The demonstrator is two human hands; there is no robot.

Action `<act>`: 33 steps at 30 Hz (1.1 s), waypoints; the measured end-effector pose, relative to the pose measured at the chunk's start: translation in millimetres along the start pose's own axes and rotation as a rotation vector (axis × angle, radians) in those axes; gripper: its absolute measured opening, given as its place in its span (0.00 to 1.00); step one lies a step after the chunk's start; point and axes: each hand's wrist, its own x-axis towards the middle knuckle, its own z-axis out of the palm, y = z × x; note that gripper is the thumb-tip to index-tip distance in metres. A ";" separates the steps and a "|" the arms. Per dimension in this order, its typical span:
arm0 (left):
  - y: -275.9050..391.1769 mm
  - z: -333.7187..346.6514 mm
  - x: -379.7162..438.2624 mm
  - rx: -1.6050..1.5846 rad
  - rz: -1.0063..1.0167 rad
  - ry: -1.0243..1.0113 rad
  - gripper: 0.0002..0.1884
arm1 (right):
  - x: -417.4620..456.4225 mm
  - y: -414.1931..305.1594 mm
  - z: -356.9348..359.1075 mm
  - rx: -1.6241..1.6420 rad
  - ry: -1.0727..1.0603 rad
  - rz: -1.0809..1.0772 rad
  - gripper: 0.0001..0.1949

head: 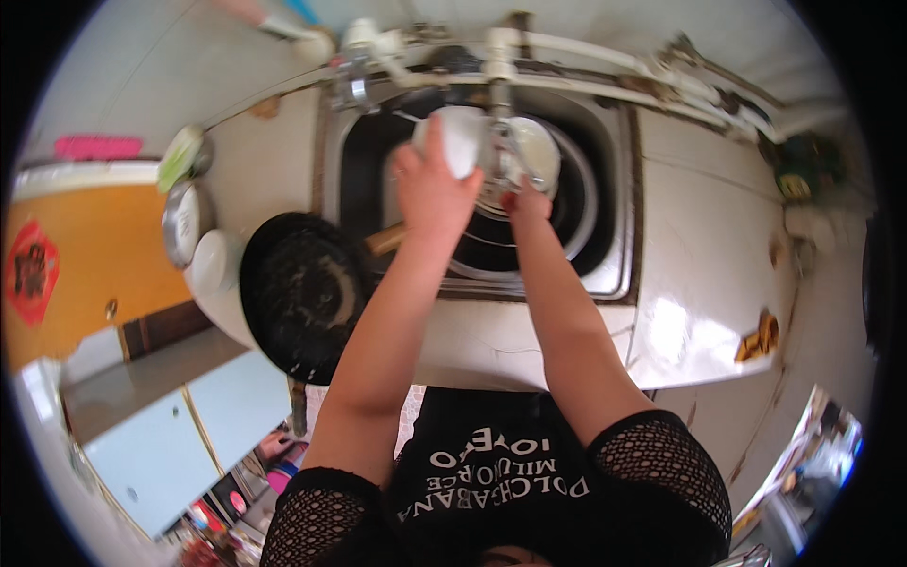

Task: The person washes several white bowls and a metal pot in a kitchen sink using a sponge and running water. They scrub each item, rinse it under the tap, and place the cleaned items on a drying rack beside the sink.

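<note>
My left hand (434, 188) grips a white bowl (464, 138), tilted under the faucet (501, 99) over the sink (616, 269). Just right of it, my right hand (531, 203) is bent at the wrist below the faucet's outlet, its fingers curled. Whether those fingers hold anything is hidden by the hand and blur. Beyond that hand a second white bowl (540, 152) rests inside a round metal basin (587, 212) in the sink. A wooden handle (386, 239) sticks out beside my left forearm.
A wet black frying pan (301, 298) lies on the counter left of the sink. A white bowl (215, 261) and a metal-rimmed dish (187, 224) stand at the counter's left edge. White pipes (588, 46) run along the wall. A gold-coloured object (758, 339) lies at right.
</note>
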 end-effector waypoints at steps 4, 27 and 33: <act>-15.5 -43.4 0.2 -0.046 0.062 0.052 0.40 | 22.3 -8.0 1.2 0.686 -0.421 0.302 0.14; -417.6 -253.9 -21.8 -0.924 -0.916 0.290 0.21 | -97.2 -90.5 -77.7 -0.907 0.233 -0.973 0.23; -522.0 -219.9 -34.2 -0.869 -0.978 0.245 0.18 | -122.5 -87.5 -53.2 -0.417 -0.339 -0.387 0.19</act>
